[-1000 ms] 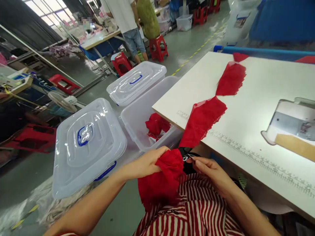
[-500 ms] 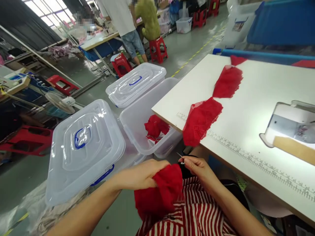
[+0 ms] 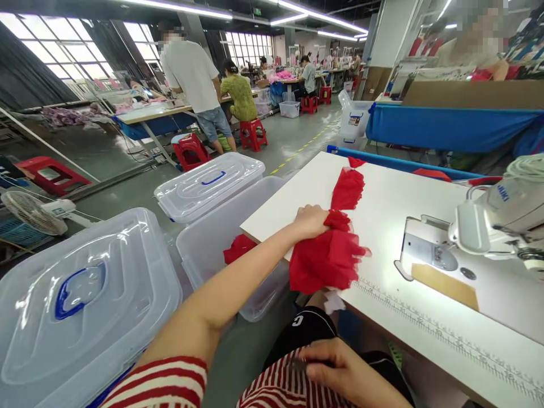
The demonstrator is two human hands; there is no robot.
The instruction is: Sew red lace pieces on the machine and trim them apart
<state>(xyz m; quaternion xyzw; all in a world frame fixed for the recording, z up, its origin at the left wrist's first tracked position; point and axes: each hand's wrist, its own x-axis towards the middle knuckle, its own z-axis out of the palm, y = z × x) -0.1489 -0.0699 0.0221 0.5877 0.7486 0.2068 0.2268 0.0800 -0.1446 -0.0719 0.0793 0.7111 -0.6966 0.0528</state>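
Note:
My left hand (image 3: 313, 221) reaches over the near left part of the white table (image 3: 378, 192), closed on a red fabric piece (image 3: 325, 260). The ruffled fabric spreads below my fingers and hangs past the table edge, with a pale tag-like scrap (image 3: 334, 301) at its lower end. Beyond it on the tabletop lies another red fabric piece (image 3: 347, 188). Low over my lap, my right hand (image 3: 335, 365) is closed around a small dark metal tool (image 3: 297, 364), blurred and partly hidden by the fingers.
A sewing machine (image 3: 488, 209) stands on the table's right side. Left of the table is an uncovered plastic bin (image 3: 204, 243) with red fabric (image 3: 238, 248) inside. Lidded bins (image 3: 97, 294) stand beside it. Co-workers (image 3: 193, 79) and red stools (image 3: 254, 134) are farther back.
My left hand has carried the red fabric from my lap up and forward onto the table. My right hand has moved down toward my lap. The view has tilted up and turned right.

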